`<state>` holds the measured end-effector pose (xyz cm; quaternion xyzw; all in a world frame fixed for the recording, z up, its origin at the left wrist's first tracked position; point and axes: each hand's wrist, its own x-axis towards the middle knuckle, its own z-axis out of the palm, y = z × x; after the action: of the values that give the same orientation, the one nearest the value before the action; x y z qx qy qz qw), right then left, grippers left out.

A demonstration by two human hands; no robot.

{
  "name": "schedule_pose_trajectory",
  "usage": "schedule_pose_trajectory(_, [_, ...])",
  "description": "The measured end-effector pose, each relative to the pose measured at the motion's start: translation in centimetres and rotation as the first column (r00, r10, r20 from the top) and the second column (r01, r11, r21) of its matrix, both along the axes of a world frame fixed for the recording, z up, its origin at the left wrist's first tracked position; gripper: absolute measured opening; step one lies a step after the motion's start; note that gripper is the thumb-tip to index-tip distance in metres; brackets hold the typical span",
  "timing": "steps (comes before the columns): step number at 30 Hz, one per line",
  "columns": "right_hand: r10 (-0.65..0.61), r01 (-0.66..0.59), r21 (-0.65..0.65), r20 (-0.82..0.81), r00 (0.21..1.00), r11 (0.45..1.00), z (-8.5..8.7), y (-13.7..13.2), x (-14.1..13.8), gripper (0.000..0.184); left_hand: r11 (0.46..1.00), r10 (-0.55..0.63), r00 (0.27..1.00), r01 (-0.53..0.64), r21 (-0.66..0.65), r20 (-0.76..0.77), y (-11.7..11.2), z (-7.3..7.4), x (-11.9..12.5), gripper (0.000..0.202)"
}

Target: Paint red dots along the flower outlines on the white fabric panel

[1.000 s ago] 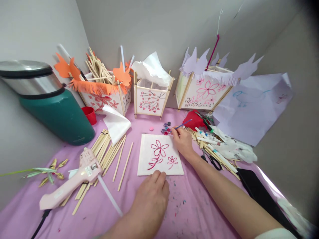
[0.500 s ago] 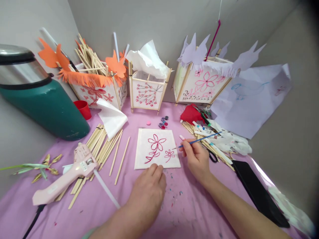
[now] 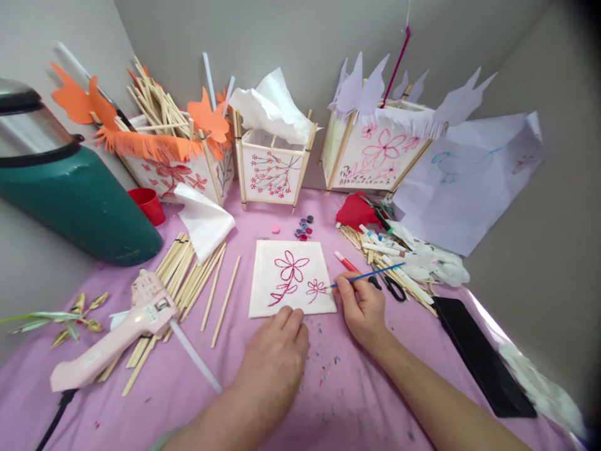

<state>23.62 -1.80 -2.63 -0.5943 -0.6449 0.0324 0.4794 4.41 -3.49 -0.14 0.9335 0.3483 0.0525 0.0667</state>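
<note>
A white square panel (image 3: 263, 275) lies flat, bearing a large and a small red flower drawing. My left hand (image 3: 279, 357) has its fingers curled together at the panel's lower edge, fingertips pressed on it. Pinched in my right hand (image 3: 361, 307) is a thin blue paintbrush (image 3: 375, 272), its handle pointing up to the right. The brush tip is at the right side of the small flower (image 3: 315, 287); whether it touches the surface I cannot tell. Behind the panel sit several small paint pots (image 3: 304, 228) and a pink lid or disc (image 3: 276, 230).
Wooden sticks (image 3: 188, 275) and a pink glue gun (image 3: 117, 332) lie left, near a green bottle (image 3: 79, 207). Decorated paper lanterns (image 3: 272, 175) stand behind. Rightward are a red marker (image 3: 346, 262), scissors (image 3: 395, 289), plastic wrap (image 3: 436, 266) and a black phone-like slab (image 3: 479, 354).
The brush tip has moved down onto or close to the small flower's right side, and the handle is tilted lower. My left hand stays at the panel's edge. The whole view has shifted slightly.
</note>
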Motion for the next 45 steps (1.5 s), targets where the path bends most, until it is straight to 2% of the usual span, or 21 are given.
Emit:
schedule_pose_trajectory(10, [0.035,-0.036,-0.036,-0.009,0.999,0.999,0.0,0.0,-0.2,0.013,1.0,0.006,1.0,-0.006,0.007,0.0,0.0,0.1,0.1,0.023])
schedule_pose_trajectory(24, [0.037,-0.038,0.01,0.028,0.999,0.999,0.1,0.0,0.0,0.014,1.0,0.013,1.0,-0.013,0.004,0.013,0.0,-0.2,0.1,0.023])
schedule_pose_trajectory(33, [0.081,-0.082,0.02,0.054,0.995,0.996,0.4,0.2,-0.3,0.015,1.0,0.013,1.0,-0.013,0.023,0.014,-0.1,-0.2,0.1,0.021])
schedule_pose_trajectory(40, [0.018,-0.02,0.038,0.044,0.999,0.999,0.2,-0.1,0.1,0.014,0.999,0.01,1.0,-0.011,0.033,0.013,-0.1,-0.3,0.1,0.021])
schedule_pose_trajectory(45, [-0.011,0.01,-0.027,-0.038,0.999,1.0,1.5,1.6,0.2,0.014,1.0,0.014,1.0,-0.014,0.008,0.016,-0.1,-0.2,0.1,0.022])
